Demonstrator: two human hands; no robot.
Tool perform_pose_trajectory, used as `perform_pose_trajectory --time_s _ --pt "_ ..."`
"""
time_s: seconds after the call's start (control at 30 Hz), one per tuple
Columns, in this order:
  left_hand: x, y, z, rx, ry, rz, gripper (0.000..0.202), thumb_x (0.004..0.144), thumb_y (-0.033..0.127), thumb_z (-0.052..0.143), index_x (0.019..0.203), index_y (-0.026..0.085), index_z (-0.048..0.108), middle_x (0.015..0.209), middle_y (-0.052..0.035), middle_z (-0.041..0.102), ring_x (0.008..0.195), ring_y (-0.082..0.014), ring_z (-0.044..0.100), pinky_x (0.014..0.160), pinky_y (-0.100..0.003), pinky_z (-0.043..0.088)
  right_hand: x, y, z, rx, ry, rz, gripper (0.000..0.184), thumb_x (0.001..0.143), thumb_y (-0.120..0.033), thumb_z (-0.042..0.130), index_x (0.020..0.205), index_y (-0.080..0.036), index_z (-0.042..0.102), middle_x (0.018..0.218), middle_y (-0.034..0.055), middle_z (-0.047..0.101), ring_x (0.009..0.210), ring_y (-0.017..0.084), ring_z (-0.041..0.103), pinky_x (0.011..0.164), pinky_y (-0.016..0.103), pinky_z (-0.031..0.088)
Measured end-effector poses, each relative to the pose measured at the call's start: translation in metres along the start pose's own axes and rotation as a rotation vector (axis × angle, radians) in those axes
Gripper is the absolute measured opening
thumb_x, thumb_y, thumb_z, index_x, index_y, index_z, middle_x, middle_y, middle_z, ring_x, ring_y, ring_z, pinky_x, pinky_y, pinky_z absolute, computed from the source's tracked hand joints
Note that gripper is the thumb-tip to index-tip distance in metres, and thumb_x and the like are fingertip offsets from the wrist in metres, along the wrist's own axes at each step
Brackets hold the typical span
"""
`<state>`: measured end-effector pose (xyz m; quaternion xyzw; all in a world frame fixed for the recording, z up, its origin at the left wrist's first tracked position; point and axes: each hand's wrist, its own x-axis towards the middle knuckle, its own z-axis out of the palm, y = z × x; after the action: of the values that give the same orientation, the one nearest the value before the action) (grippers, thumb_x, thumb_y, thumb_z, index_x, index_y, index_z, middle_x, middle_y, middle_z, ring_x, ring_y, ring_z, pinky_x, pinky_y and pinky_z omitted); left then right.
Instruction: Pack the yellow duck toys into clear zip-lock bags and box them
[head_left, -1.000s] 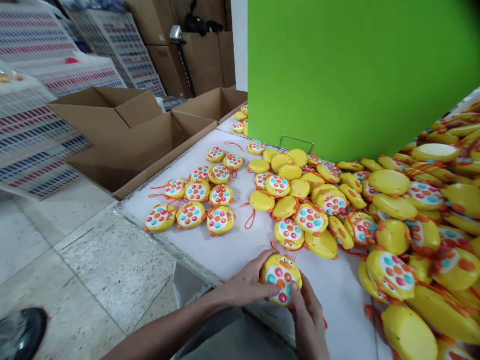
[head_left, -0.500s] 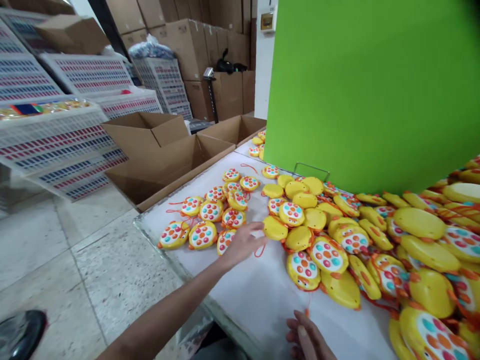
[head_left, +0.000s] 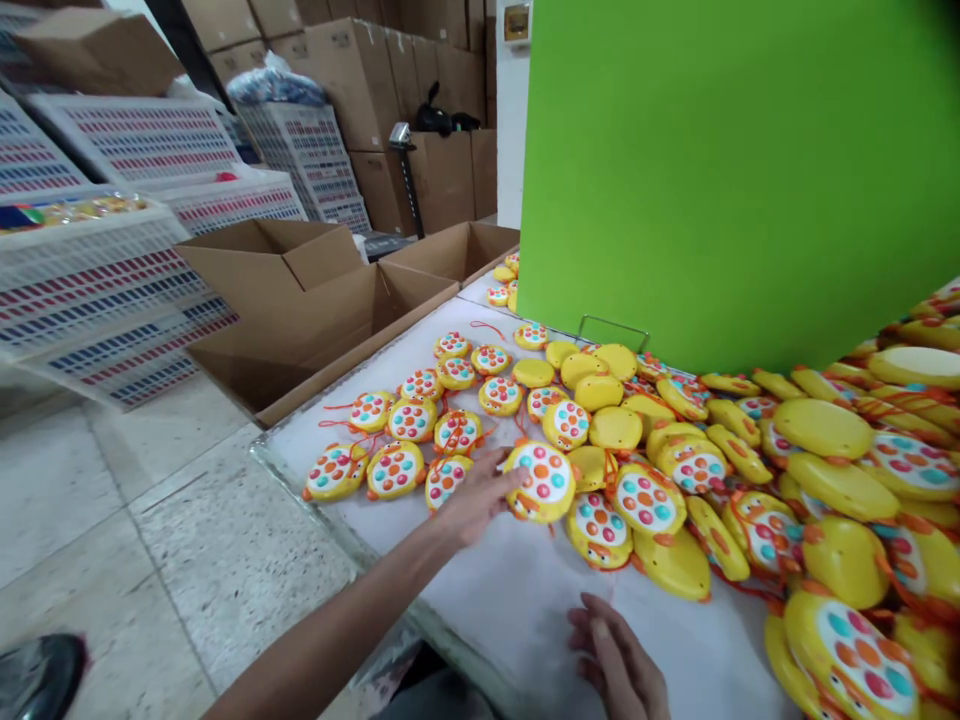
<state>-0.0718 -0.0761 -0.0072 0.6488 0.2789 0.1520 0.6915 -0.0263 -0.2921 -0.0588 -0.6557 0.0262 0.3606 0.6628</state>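
Observation:
My left hand (head_left: 480, 497) grips a yellow duck-shaped toy (head_left: 543, 482) by its left edge, the white face with coloured dots turned up. It is at the middle of the table, between a looser group of the same toys and a big pile. My right hand (head_left: 616, 655) is near the lower edge with loosely curved fingers, holding nothing. In the left group, duck toys (head_left: 395, 469) lie dotted side up with red cords. The pile on the right mixes dotted faces with plain yellow backs (head_left: 615, 428).
A green panel (head_left: 712, 180) stands behind the pile, with a wire loop (head_left: 613, 327) at its foot. Open cardboard boxes (head_left: 337, 335) sit along the table's far left edge. White crates (head_left: 97, 290) and stacked cartons (head_left: 352, 85) fill the background.
My left hand has taken hold of a duck toy that lay plain side up, and its dotted face now shows. My right hand has barely moved. The view has shifted slightly.

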Motion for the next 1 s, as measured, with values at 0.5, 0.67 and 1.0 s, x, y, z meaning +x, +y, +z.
perform_pose_trajectory --time_s 0.5,0.67,1.0 --pt "-0.06 -0.005 0.041 0.021 -0.172 -0.023 0.057 0.065 0.017 0.07 0.119 0.017 0.051 0.108 -0.0064 0.059 0.094 -0.0212 0.054 0.08 -0.027 0.044 -0.001 -0.027 0.016 0.032 -0.14 -0.14 0.052 0.078 -0.047 0.059 0.122 -0.019 0.053 0.114 0.0069 0.063 0.105 0.025 0.056 0.085 0.034 0.048" --pt "-0.059 -0.008 0.037 -0.136 -0.279 -0.053 0.044 0.078 0.035 0.062 0.117 0.017 0.054 0.11 -0.0078 0.06 0.098 -0.0225 0.055 0.083 -0.029 0.045 -0.001 -0.029 0.013 0.02 -0.183 -0.172 0.047 0.076 -0.042 0.063 0.117 -0.019 0.056 0.111 0.0056 0.065 0.102 0.024 0.058 0.085 0.034 0.048" --pt "-0.062 -0.005 0.031 -0.028 -0.399 -0.024 0.04 0.081 0.041 0.058 0.111 0.015 0.06 0.098 -0.0061 0.063 0.086 -0.0192 0.057 0.072 -0.024 0.044 -0.002 -0.032 0.006 0.192 -0.24 -0.078 0.029 0.071 -0.036 0.069 0.094 -0.018 0.064 0.093 0.0055 0.069 0.084 0.023 0.063 0.072 0.033 0.05"
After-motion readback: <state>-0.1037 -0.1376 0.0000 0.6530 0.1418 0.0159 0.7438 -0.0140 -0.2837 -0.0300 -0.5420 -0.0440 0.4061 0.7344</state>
